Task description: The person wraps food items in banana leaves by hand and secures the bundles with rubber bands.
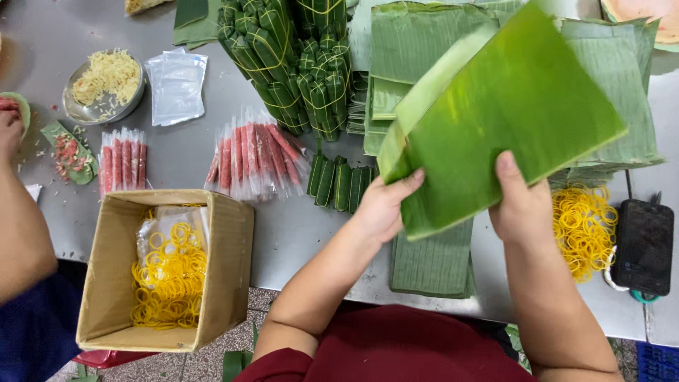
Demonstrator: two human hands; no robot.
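Grey metal desk fills the view, crowded with wrapping supplies. Nearest the camera, the person's left hand and right hand each grip the lower edge of a bright green banana leaf piece, fingers curled behind it and thumbs pressed on its front; the leaf is lifted clear of the desk and tilted up to the right. Directly below it lies a flat stack of darker cut leaves at the desk's near edge. Just right of the right hand sits a loose heap of yellow rubber bands, and beside that a black phone. To the left, a cardboard box holds more yellow bands in a clear bag. Farther back lie clear packets of red sausage sticks, a short row of small green wrapped rolls, and a tied bundle of wrapped rolls. A metal bowl of pale shreds stands at far left, near another person's arm. Large leaf sheets spread behind the held leaf.
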